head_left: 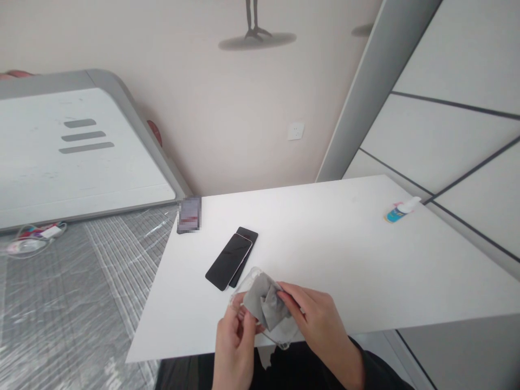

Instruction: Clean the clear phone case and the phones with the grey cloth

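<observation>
My left hand (pixel 234 341) holds a clear phone case (pixel 252 279) by its near left edge, just above the front edge of the white table (pixel 345 254). My right hand (pixel 320 325) presses a bunched grey cloth (pixel 264 303) into the case. Just beyond the case, two black phones (pixel 231 260) lie on the table, one partly on top of the other, screens dark.
A small blue-and-white bottle (pixel 400 210) lies on its side at the table's far right. A blurred phone-sized object (pixel 189 214) sits at the far left corner. A bed with plastic wrap (pixel 73 287) stands left, with cables (pixel 36 235) on it. A wall socket (pixel 296 130) is behind.
</observation>
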Motion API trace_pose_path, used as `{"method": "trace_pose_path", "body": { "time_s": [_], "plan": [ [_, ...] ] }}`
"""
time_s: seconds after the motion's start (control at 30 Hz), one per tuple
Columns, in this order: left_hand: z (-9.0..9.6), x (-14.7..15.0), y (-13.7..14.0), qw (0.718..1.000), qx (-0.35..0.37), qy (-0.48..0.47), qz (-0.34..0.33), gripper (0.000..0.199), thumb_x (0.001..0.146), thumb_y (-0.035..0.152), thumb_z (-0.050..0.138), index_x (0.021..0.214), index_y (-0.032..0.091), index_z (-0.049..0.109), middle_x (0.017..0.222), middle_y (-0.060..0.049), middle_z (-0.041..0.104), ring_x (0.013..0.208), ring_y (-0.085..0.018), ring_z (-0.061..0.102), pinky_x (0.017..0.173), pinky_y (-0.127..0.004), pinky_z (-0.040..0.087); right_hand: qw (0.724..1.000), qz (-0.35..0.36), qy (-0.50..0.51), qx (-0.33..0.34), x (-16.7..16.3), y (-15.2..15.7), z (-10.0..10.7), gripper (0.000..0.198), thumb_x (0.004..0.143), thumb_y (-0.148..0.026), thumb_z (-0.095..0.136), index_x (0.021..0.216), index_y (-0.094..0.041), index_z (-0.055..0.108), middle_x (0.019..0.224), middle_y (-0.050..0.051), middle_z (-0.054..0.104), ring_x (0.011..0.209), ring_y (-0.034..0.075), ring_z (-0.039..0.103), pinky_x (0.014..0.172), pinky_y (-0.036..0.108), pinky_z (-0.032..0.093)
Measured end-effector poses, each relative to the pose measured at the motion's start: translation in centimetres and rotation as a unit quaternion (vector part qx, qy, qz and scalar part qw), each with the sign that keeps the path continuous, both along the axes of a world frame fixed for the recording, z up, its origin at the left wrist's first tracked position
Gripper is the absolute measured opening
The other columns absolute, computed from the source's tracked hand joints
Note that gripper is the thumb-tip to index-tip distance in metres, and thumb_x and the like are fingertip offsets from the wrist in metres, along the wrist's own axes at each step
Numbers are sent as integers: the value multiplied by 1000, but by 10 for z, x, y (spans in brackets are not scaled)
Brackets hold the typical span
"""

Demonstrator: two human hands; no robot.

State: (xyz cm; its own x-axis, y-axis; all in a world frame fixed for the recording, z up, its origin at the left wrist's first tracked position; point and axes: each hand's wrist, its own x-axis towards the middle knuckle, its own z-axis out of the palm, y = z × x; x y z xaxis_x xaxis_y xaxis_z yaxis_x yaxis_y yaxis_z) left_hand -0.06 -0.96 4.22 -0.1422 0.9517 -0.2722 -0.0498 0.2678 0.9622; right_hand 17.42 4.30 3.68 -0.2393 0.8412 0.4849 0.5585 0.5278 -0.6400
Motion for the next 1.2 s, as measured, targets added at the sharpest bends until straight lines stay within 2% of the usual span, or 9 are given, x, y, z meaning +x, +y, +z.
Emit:
{"method": "trace_pose_path", "body": {
  "time_s": [0.2, 0.43, 0.6, 0.73, 0.87, 0.93, 1.03, 1.1, 1.2],
  "plan": [
    [12, -4, 3, 999, 11, 33, 33, 44, 93, 62, 64, 111, 24, 77, 115, -9, 77, 89, -22, 74, 74, -28, 63, 999, 7, 28, -36, 10, -15, -7, 39, 112, -41, 42, 108, -23, 76, 90, 6, 82, 69, 22, 78, 62, 28, 62],
    [8, 20, -5, 992, -23, 30, -119, 48, 89, 66, 65, 100, 21, 75, 90, -14, 81, 74, -27, 76, 69, -36, 64, 987, -31, 135, -84, 5, -14, -11, 40, 108, -45, 48, 101, -22, 79, 76, 7, 78, 58, 21, 71, 54, 28, 55],
    [10, 12, 5, 993, -30, 3, -110, 52, 93, 69, 59, 112, 21, 66, 97, -14, 82, 88, -27, 78, 74, -33, 62, 950, -57, 255, -170, 11, -1, -12, 48, 106, -53, 53, 75, -22, 71, 57, 0, 63, 49, 17, 57, 46, 26, 44],
    [14, 4, 18, 999, 27, -10, -31, 49, 95, 66, 60, 120, 25, 54, 88, -2, 74, 69, -16, 69, 67, -26, 55, 898, -47, 363, -243, 23, 15, -26, 55, 106, -63, 42, 91, -21, 73, 73, 4, 73, 60, 22, 68, 52, 31, 55],
    [15, 10, 21, 998, 46, -35, -11, 64, 98, 59, 60, 148, 26, 41, 79, 6, 59, 59, -12, 55, 65, -25, 51, 851, 31, 413, -322, 17, 13, -35, 48, 108, -55, 44, 108, -19, 76, 88, 9, 80, 71, 26, 77, 63, 39, 64],
    [11, 14, 21, 998, 50, -19, -17, 69, 99, 57, 58, 158, 26, 36, 82, 4, 59, 64, -13, 55, 66, -25, 49, 836, 69, 426, -340, 8, 5, -34, 48, 108, -55, 43, 114, -20, 76, 96, 11, 82, 77, 27, 80, 67, 41, 66],
    [1, 18, 23, 997, 56, 50, -27, 65, 99, 58, 57, 156, 28, 46, 113, -6, 65, 89, -19, 62, 83, -30, 53, 825, 107, 440, -338, -4, -9, -27, 49, 108, -59, 43, 126, -24, 73, 118, 13, 79, 100, 30, 79, 79, 44, 66],
    [-8, 20, 24, 999, 49, 3, -24, 68, 96, 60, 62, 155, 30, 49, 142, -9, 58, 122, -25, 59, 108, -36, 46, 840, 117, 419, -324, -7, -19, -21, 51, 107, -61, 44, 134, -26, 70, 136, 13, 72, 123, 31, 70, 98, 47, 61],
    [-17, 24, 26, 987, 15, -162, -8, 78, 89, 70, 65, 155, 31, 49, 166, -6, 41, 154, -30, 32, 129, -40, 21, 930, 139, 242, -237, -10, -30, -17, 65, 107, -66, 36, 154, -24, 54, 162, 13, 48, 151, 31, 44, 122, 50, 39]
  ]
}}
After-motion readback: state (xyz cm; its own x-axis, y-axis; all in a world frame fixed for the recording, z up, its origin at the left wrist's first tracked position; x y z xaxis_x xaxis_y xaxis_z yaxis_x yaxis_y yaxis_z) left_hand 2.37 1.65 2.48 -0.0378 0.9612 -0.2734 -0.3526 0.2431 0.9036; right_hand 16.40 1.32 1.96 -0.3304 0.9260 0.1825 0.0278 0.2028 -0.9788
